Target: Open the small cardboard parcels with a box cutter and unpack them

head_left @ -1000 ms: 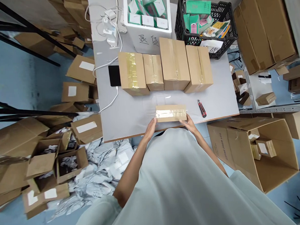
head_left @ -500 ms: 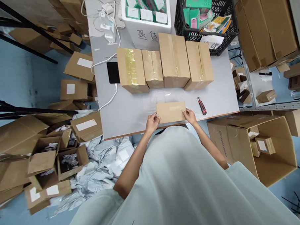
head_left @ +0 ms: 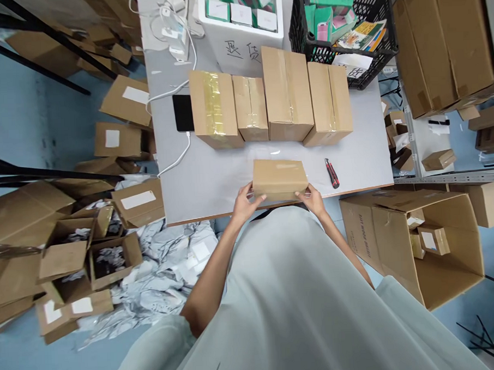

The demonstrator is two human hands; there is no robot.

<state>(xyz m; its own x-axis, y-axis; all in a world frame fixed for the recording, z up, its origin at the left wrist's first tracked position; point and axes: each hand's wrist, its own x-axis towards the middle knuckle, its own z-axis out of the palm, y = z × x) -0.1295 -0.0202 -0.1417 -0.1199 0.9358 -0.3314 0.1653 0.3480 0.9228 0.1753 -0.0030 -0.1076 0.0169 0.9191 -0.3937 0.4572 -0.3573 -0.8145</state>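
Observation:
A small brown cardboard box (head_left: 279, 176) is held at the front edge of the grey table, its top and near side showing. My left hand (head_left: 245, 202) grips its left near corner, thumb on the near side. At the right near corner, my right hand (head_left: 312, 198) grips the same box in a like way. The fingers behind the box are partly hidden. To the right of the box lies a red and black utility knife (head_left: 332, 173). Beyond it stands a row of several taped cardboard boxes (head_left: 287, 90).
A white foam bin (head_left: 241, 49) and a black crate (head_left: 376, 54) with green packets stand at the back. A phone (head_left: 183, 113) on a white cable lies left. Opened cartons (head_left: 66, 264) and crumpled plastic bags cover the floor at left. A large open carton (head_left: 380, 228) stands right.
The box has tilted so that its near side now shows below the top. Both hands have shifted to its near corners, thumbs on the near side. The view has moved slightly.

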